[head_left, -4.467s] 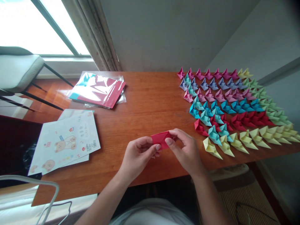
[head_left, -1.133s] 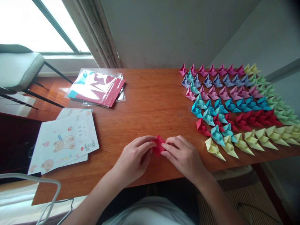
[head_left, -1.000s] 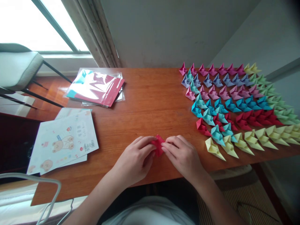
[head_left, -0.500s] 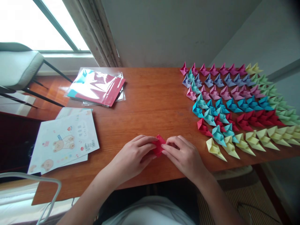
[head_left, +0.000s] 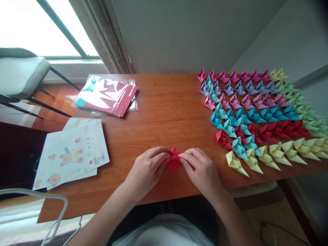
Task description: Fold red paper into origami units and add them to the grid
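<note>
matt red paper [head_left: 174, 164]; smooth wooden table [head_left: 153, 112]; glossy plastic sleeves [head_left: 106, 95].

The left forearm [head_left: 110, 205] is slanting up from the bottom edge, left of centre, while the right forearm [head_left: 232, 213] is slanting up from the lower right, both converging toward the lower middle of the frame. The left wrist [head_left: 131, 186] and the right wrist [head_left: 219, 191] are running roughly in line with them. Below the frame's centre, the left hand [head_left: 150, 164] is showing its back, fingers bending inward and pinching at the tips. Level with it, the right hand [head_left: 201, 167] is pinching too, its fingertips pointing left, near the left hand's. The torso [head_left: 164, 234] is filling the bottom middle.
</note>
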Demonstrator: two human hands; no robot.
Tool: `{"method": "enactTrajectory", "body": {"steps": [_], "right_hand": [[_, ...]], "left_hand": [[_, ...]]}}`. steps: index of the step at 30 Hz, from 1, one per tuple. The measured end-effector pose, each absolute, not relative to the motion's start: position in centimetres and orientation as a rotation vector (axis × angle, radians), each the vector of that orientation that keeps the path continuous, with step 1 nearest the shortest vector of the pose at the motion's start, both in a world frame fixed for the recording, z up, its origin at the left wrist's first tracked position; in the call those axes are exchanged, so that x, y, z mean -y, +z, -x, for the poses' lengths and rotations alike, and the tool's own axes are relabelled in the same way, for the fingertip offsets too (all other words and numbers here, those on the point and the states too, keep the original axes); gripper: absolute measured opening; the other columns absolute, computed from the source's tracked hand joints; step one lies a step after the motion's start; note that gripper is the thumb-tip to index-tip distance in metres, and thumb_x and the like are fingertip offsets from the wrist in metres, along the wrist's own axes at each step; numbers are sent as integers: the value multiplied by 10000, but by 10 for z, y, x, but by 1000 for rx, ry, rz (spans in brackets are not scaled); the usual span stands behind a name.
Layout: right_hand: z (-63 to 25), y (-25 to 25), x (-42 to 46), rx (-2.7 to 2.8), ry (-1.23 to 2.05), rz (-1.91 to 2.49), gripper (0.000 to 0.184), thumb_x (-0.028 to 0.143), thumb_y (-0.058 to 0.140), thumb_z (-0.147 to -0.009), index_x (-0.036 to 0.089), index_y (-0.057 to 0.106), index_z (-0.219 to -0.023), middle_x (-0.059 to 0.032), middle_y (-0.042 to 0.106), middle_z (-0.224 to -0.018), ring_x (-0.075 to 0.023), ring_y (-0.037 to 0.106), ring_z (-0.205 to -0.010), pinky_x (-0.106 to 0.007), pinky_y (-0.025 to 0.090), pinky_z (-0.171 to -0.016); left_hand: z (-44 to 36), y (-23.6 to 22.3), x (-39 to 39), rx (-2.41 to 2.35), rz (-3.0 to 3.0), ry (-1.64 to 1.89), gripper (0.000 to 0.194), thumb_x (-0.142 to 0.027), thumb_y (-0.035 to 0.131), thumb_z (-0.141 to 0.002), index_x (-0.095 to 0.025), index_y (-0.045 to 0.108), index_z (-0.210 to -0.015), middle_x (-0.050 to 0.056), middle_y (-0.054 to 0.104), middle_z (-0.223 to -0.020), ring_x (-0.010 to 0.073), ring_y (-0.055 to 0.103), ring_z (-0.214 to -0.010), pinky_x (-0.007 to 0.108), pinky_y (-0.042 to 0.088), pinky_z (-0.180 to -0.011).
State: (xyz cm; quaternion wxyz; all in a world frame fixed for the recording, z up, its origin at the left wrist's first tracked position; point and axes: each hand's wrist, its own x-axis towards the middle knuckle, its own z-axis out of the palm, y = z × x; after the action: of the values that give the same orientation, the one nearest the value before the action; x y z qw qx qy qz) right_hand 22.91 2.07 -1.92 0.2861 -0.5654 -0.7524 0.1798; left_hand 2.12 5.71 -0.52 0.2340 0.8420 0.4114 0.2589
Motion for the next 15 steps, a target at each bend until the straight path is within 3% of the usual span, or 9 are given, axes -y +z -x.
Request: {"method": "enactTrajectory", "body": {"steps": [15], "right_hand": [[-225,-14,-28,1951,609,1650,94,180,616,-935,214,702,-917,-28,675,-857,-201,623,-839,-311,454,-771]], "left_hand": [[-19,-2,-54,-1427,-2337,459,140,-272,591,-959,-219,714,-919,26,656,-877,192,601,-795,317,476,-723]]}}
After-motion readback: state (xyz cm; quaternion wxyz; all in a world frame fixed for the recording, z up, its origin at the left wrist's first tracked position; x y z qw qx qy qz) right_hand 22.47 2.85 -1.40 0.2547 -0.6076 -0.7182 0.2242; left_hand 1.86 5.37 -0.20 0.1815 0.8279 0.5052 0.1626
